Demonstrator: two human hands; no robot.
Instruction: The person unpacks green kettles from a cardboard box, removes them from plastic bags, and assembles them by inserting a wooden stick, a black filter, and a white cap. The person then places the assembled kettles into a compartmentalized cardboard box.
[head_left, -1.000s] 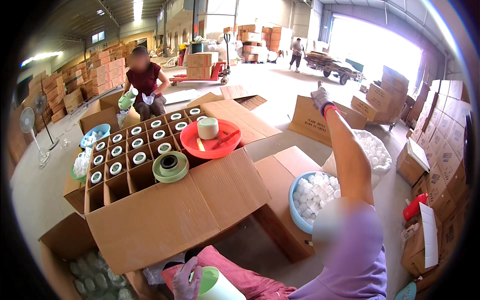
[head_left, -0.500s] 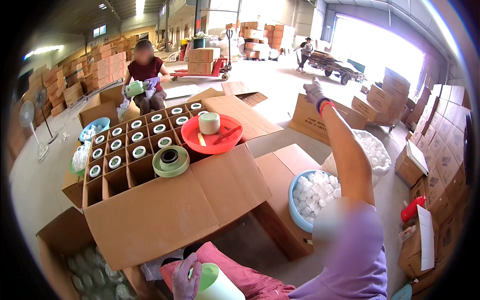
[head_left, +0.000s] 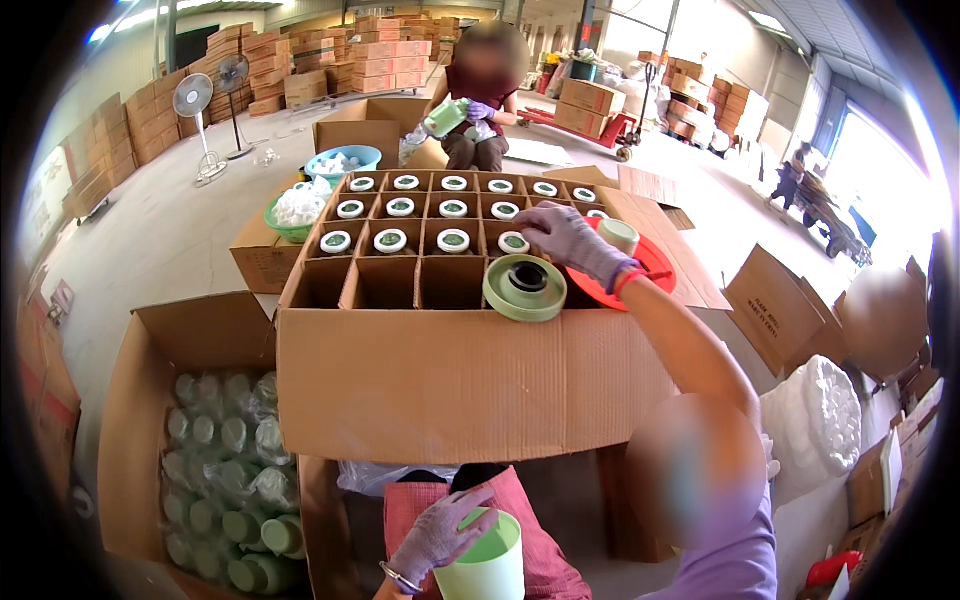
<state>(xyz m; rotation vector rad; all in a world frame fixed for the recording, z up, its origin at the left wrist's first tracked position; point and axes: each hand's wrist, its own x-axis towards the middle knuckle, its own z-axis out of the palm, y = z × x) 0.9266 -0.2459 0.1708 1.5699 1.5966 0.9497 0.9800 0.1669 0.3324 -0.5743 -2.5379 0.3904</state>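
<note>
My gloved left hand (head_left: 440,535) lies curled over the rim of a light green cylindrical container (head_left: 490,572), which stands open-topped on my lap. My gloved right hand (head_left: 575,238) hovers at the right side of a divided carton (head_left: 420,370), its fingers spread and bent downward beside a white-rimmed lid (head_left: 514,243); no held thing shows in it. Several similar lids fill the back cells. On the carton's near edge rests a round green piece (head_left: 525,305) with a black ring. Partly behind my right hand, a red basin (head_left: 655,290) holds a pale green cup-like piece (head_left: 618,236).
An open box (head_left: 130,430) of bagged green containers stands at lower left. Beyond the carton are a blue basin (head_left: 370,155) and a green basin (head_left: 285,233) with white pieces. Opposite sits a person (head_left: 480,90) holding a green container. A large white sack (head_left: 810,425) stands right.
My view has swung left. My right arm, raised outward to the right before, has come down over the carton beside the lids. My left hand stays on the container at my lap.
</note>
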